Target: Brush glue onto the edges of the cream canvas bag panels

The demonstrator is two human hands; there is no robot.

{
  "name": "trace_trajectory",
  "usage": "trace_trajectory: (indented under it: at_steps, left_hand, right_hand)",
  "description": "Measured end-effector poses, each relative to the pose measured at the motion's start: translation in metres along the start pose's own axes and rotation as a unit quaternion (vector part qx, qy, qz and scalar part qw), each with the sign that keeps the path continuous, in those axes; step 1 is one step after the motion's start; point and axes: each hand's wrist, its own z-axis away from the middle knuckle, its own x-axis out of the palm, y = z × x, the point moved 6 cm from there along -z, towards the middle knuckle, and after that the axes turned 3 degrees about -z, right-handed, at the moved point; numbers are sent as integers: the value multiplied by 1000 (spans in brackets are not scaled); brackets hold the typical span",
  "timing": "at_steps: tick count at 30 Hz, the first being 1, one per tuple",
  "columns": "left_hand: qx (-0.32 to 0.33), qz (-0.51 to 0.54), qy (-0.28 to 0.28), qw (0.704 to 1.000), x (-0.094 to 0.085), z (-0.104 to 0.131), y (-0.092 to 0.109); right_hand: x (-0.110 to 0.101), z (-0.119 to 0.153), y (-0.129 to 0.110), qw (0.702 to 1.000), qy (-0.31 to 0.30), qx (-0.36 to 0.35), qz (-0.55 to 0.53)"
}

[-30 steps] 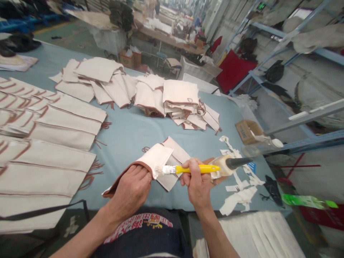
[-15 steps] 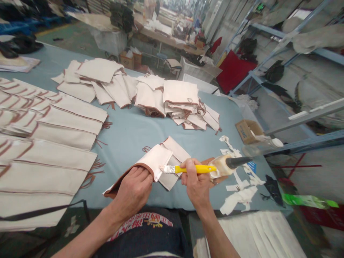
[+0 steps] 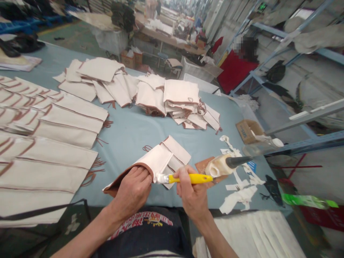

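Observation:
My right hand (image 3: 192, 191) is closed around the yellow handle of a paintbrush (image 3: 197, 178). Its whitish, coated bristles touch the corner of a cream fabric pouch (image 3: 157, 156) with brown trim. My left hand (image 3: 135, 188) is closed on that pouch at its brown-edged mouth, the fingertips tucked inside and hidden. Underneath and behind lies another cream fabric piece (image 3: 178, 148). Just right of the brush is a tilted, cream-stained container (image 3: 219, 166) with a dark neck or handle, resting over a brown sheet (image 3: 202, 165).
Stacks of cream pouches with brown edging (image 3: 53, 165) cover the left of the blue-grey table (image 3: 126, 129). More piles (image 3: 181, 93) lie along the far side. White scraps (image 3: 240, 197), a small cardboard box (image 3: 248, 130) and a clear bottle (image 3: 262, 147) sit at right, beside metal shelving (image 3: 301, 132).
My right hand has brought the brush down and slightly left, from the pouch's side edge to the corner by its brown-trimmed mouth. My left hand and the pouch have hardly moved.

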Motion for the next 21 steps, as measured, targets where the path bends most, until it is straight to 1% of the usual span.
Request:
trace_trajectory:
  at_steps: [2, 3, 7, 8, 10, 13, 14, 16, 19, 21]
  left_hand:
    - [-2, 1, 4, 1000, 0, 2, -1]
    - [-2, 1, 4, 1000, 0, 2, -1]
    - [3, -1, 1, 1000, 1, 1, 1]
    - [3, 0, 0, 1000, 2, 1, 2]
    - [1, 0, 2, 1000, 2, 1, 2]
    - [3, -3, 6, 1000, 2, 2, 1]
    - [2, -4, 7, 1000, 2, 3, 0]
    - [-2, -6, 6, 1000, 2, 3, -2]
    - [-5, 2, 14, 1000, 0, 3, -2]
    - [-7, 14, 27, 1000, -2, 1, -2]
  right_hand:
    - [4, 9, -1, 999, -25, 12, -21]
    - [3, 10, -2, 999, -21, 13, -28]
    - [-13, -8, -1, 998, 65, -12, -25]
    - [-15, -11, 0, 997, 76, -16, -19]
    - [-12, -13, 3, 998, 58, -11, -11]
    - [-4, -4, 6, 999, 4, 22, -25]
    - [-3, -2, 5, 999, 1, 29, -35]
    - [-7, -4, 3, 998, 24, 35, -54]
    - [-14, -18, 5, 994, 75, 23, -69]
    - [-10, -25, 9, 992, 88, 25, -84]
